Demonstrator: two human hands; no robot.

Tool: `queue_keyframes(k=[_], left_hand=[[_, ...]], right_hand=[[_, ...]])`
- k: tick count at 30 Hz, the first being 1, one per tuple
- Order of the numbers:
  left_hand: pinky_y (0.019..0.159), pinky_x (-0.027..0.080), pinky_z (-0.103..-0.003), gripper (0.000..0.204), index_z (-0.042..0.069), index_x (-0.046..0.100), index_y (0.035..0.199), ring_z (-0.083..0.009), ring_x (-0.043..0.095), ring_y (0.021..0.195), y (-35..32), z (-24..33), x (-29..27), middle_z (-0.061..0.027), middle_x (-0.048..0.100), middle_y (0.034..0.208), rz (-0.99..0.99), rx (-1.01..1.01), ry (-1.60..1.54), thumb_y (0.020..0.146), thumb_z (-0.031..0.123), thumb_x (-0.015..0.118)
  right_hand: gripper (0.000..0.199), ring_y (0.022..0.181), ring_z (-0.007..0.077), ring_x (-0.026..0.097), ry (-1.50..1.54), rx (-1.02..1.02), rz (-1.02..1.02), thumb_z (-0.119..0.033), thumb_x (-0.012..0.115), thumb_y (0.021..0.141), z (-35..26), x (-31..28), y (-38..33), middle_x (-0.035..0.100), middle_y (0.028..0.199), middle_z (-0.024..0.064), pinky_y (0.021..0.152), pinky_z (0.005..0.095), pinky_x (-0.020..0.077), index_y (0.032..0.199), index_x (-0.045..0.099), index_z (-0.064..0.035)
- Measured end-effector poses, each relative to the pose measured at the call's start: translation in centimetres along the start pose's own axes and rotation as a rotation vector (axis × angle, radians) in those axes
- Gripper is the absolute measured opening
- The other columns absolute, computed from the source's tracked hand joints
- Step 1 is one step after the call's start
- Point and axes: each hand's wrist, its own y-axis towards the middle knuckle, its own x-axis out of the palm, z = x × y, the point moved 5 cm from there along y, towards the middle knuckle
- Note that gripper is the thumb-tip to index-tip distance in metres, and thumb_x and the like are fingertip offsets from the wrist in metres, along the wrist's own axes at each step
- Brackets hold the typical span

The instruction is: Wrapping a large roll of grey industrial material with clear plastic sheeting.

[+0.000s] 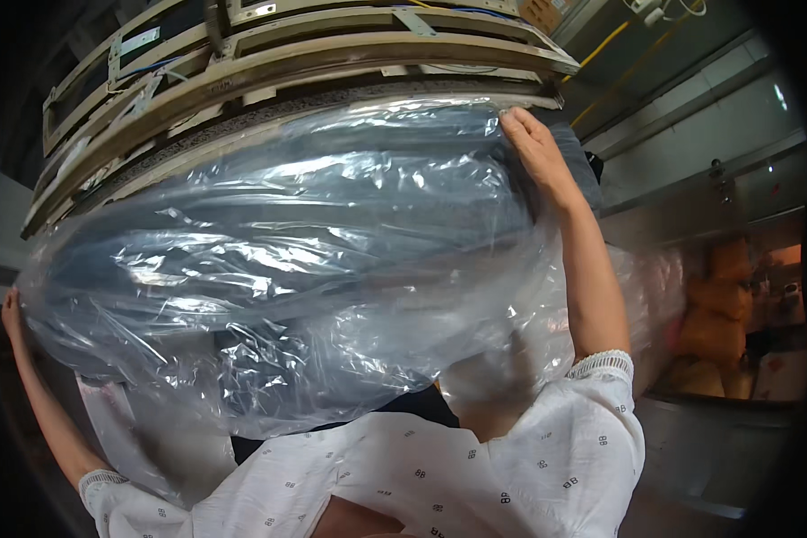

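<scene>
Nearest up: white patterned shirt [412, 475], right at the bottom, with loose near folds of clear plastic film [377, 336] just beside its front. Big crinkly, shiny spread of the stuff, draped over a dark bluish-grey padded piece [439, 193]. Hands wide apart: left hand [11, 314] out at the film's left end, touching its edge, can't tell how firmly; right hand [531, 143] clamped on the film at its far right corner, close to the right end of a slatted wooden frame [332, 67]. Past that end, a yellow cable [605, 43]; way off right, an orange-brown stack [717, 305].

Possible trouble from here, imo: a snag on the frame's near edge, then a tear from pulling too hard on one corner. Also maybe a crooked lie from uneven tension between the ends, or bunching from all that slack near the shirt.

Hard to make out: left fingers, tiny and dim by the dark rim; true outline of the padded piece, thanks to glare; its support, hidden underneath; contents of the stack, too blurry.
</scene>
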Motion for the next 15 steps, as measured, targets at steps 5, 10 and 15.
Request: queue_keyframes(k=[5, 10, 15], left_hand=[[0.09, 0.041, -0.035, 0.033, 0.005, 0.054, 0.116, -0.0285, 0.052, 0.107, -7.7, 20.5, 11.4, -0.0151, 0.055, 0.115, 0.131, 0.735, 0.634, 0.085, 0.019, 0.055], [0.089, 0.043, -0.033, 0.042, 0.003, 0.055, 0.113, -0.0242, 0.053, 0.105, -37.4, 59.6, 28.4, -0.0129, 0.053, 0.115, -0.498, 0.873, -0.309, 0.077, 0.019, 0.068], [0.07, 0.044, -0.026, 0.019, 0.001, 0.061, 0.09, -0.0146, 0.054, 0.08, -46.8, 66.0, 37.5, -0.0056, 0.057, 0.087, -1.086, 0.67, -0.769, 0.08, 0.017, 0.064]], right_hand=[[0.025, 0.065, 0.0014, 0.027, 0.161, -0.012, -0.052, -0.027, 0.047, 0.093, -5.6, 2.1, -4.5, 0.032, 0.071, -0.0088, 0.056, 0.0175, 0.0241, 0.075, 0.042, -0.0109], [0.021, 0.066, 0.0041, 0.033, 0.104, -0.092, 0.029, -0.019, 0.053, 0.089, -7.2, 1.2, -8.5, 0.033, 0.068, -0.0054, 0.059, 0.0194, 0.0311, 0.074, 0.045, -0.0061], [0.024, 0.065, 0.0237, 0.046, -0.35, -0.414, 0.16, -0.017, 0.069, 0.07, -9.7, 1.2, -13.2, 0.046, 0.07, 0.0082, 0.059, 0.032, 0.0377, 0.068, 0.051, -0.0019]])
